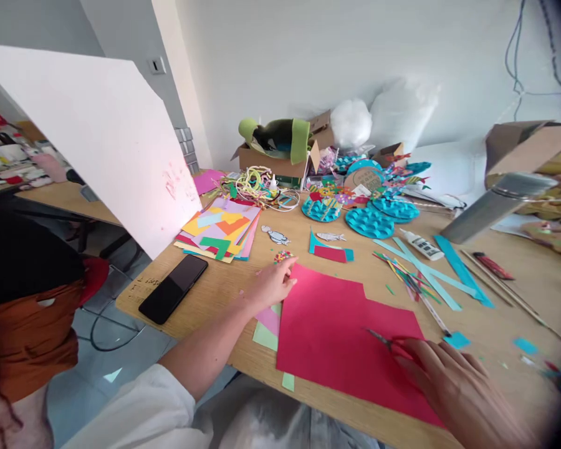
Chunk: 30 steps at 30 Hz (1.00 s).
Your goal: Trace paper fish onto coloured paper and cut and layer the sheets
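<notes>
A large sheet of red paper (327,324) with a step cut in its far edge lies before me. My left hand (273,284) is at its far left corner, thumb and forefinger curved and apart, touching the paper's edge. Just beyond the fingertips is a small heap of coloured paper bits (283,256). My right hand (453,380) grips red-handled scissors (387,342) low over the right part of the sheet; their blades point left. Pale green and pink paper pieces (265,337) stick out from under the sheet.
A black phone (174,290) and stacked coloured paper (224,226) lie left. Fish cutouts (331,237), blue discs (369,222), paper strips (414,280), a glue bottle (421,245) and a grey cylinder (493,209) stand beyond. A white board (98,137) leans left, near another person (23,299).
</notes>
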Each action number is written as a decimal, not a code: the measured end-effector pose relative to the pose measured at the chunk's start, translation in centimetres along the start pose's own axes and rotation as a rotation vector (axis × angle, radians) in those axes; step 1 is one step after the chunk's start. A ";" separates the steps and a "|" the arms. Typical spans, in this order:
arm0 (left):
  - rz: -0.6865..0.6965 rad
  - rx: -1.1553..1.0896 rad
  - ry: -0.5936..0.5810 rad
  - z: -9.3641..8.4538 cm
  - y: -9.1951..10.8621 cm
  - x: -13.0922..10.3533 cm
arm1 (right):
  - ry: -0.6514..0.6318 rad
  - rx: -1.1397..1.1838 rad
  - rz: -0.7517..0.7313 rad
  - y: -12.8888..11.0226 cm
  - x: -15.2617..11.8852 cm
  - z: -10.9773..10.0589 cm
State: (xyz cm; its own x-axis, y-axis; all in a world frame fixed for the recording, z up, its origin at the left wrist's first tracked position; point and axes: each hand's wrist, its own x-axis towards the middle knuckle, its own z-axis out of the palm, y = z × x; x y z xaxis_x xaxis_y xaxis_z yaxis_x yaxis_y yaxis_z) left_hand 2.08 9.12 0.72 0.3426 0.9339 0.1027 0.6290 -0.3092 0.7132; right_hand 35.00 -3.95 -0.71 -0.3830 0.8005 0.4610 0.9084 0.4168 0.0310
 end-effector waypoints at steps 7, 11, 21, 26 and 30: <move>0.045 -0.011 0.010 0.3 -1.2 0.5 | 0.180 0.012 0.123 -1.0 -0.1 -0.2; 0.088 -0.015 0.013 0.3 -1.2 0.6 | 0.410 0.013 0.189 -1.2 -0.4 0.6; 0.170 0.087 -0.021 0.1 -0.2 0.2 | 0.532 0.037 0.400 -0.9 -0.4 0.8; 0.211 0.148 -0.051 -0.3 0.3 -0.1 | 0.493 0.029 0.355 -1.0 -0.1 0.9; 0.208 0.181 -0.012 -0.3 -0.4 0.3 | 0.410 0.070 0.278 -1.0 -0.1 1.0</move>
State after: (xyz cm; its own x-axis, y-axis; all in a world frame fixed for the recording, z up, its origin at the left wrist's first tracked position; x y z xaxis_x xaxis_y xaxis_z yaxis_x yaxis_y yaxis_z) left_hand 1.68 9.55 0.68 0.4854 0.8449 0.2247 0.6583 -0.5224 0.5421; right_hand 33.98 -4.01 -1.65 -0.0182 0.6563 0.7542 0.9479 0.2512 -0.1957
